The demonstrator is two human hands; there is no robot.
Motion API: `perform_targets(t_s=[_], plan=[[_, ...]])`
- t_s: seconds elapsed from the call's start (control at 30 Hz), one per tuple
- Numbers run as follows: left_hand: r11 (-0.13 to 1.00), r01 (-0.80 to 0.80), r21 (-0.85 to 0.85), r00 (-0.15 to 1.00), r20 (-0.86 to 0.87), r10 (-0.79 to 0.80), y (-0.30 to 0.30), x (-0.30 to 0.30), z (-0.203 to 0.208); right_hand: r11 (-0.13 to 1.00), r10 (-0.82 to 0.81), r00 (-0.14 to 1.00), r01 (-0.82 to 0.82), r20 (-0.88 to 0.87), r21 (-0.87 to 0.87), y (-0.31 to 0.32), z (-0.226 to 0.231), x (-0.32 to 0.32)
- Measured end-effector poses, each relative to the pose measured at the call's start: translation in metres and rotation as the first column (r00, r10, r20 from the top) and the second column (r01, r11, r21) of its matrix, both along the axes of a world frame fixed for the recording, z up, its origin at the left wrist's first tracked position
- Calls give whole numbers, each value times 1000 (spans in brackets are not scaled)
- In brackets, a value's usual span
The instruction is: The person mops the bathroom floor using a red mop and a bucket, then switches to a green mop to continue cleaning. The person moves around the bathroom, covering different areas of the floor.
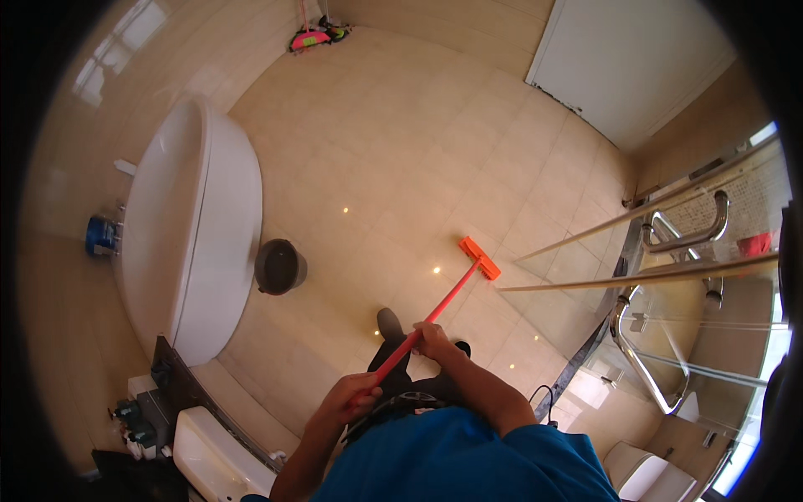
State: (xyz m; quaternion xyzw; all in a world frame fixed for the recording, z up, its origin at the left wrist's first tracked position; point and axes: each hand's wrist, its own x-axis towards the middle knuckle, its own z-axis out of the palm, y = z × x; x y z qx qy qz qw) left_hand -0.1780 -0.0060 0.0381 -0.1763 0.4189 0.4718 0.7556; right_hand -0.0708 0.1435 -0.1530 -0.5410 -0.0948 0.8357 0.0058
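A long-handled floor brush slants across the floor ahead of me, with a red pole and a narrow orange head. Its head rests on the beige tiles; the underside is hidden, so bristles cannot be made out for certain. My left hand is closed around the top end of the pole, near my waist. Farther down the pole, my right hand grips it in front of my dark shoes.
A dark bucket stands beside the white bathtub on the left. Glass panels with metal handles rise at right. A washbasin is at lower left, a toilet at lower right. Pink cleaning tools lie in the far corner.
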Motion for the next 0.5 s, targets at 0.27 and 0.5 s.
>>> perform_targets(t_s=[0.27,0.5], plan=[[998,59,-35,998,1,-59,15,-64,-2,1000,-16,1000,16,22,-11,2,0,-47],[998,43,-54,999,29,-42,33,-96,1,992,126,989,-127,79,13,19,0,-77]])
